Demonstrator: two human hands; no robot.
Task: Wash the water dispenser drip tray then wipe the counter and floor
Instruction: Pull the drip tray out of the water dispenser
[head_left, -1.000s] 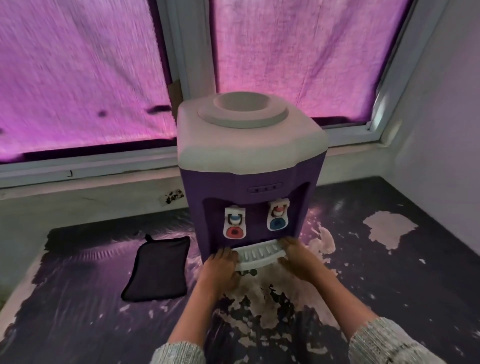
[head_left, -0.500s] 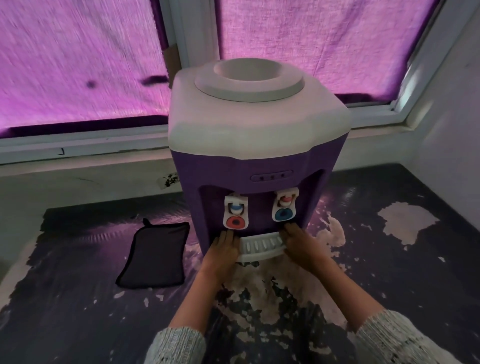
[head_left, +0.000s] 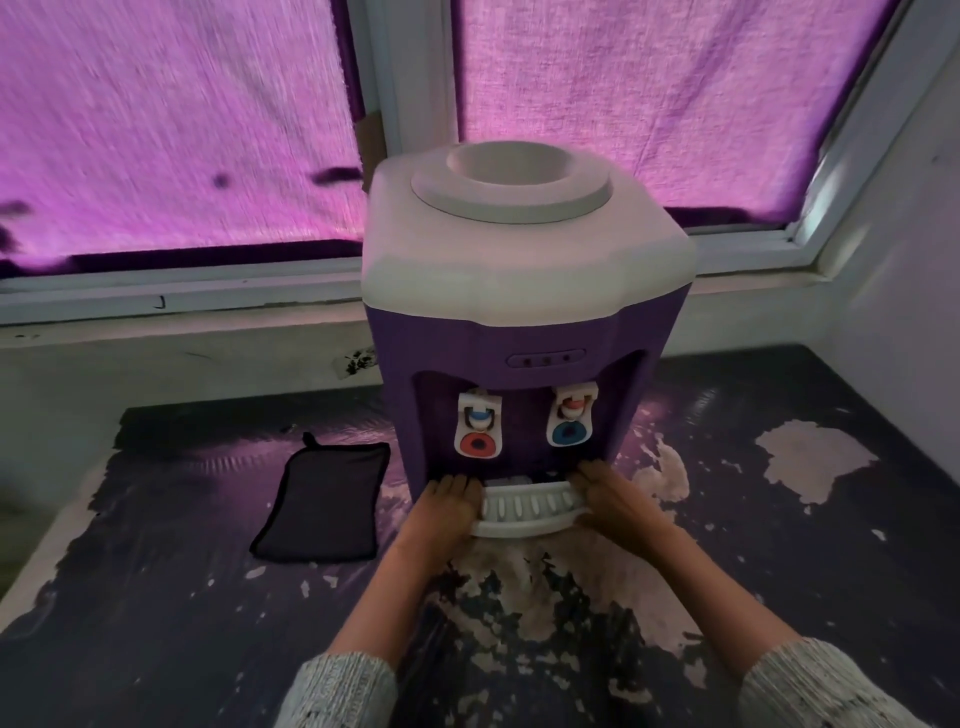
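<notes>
Both hands have shifted from resting at the tray's corners to drawing it forward, so a dark gap now shows behind the white slotted drip tray under the taps of the purple water dispenser. The left hand is clamped on the tray's left end and the right hand on its right end, the two held apart by the tray between them. Any water lying in it could slop onto the peeling counter if one end comes out ahead of the other. A dark cloth lies on the counter to the left, near the dispenser.
</notes>
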